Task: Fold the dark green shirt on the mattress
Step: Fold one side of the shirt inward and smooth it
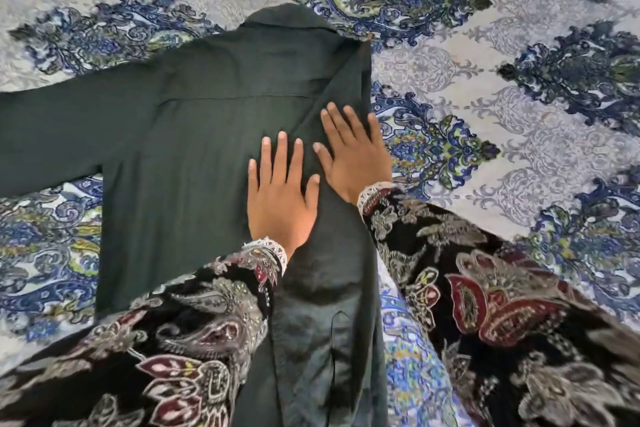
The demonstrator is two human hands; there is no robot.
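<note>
The dark green shirt lies back-up on the mattress, collar at the far end. Its left sleeve stretches out to the left edge of view. Its right side is folded inward, leaving a straight edge on the right with the folded sleeve running down toward me. My left hand rests flat on the shirt's middle, fingers spread. My right hand lies flat on the folded right part, fingers spread, beside my left hand. Neither hand grips the cloth. My patterned sleeves hide part of the shirt's lower end.
The mattress is covered by a sheet with blue, green and grey paisley patterns, showing on all sides of the shirt. Bare sheet lies to the right of the folded edge and beyond the collar.
</note>
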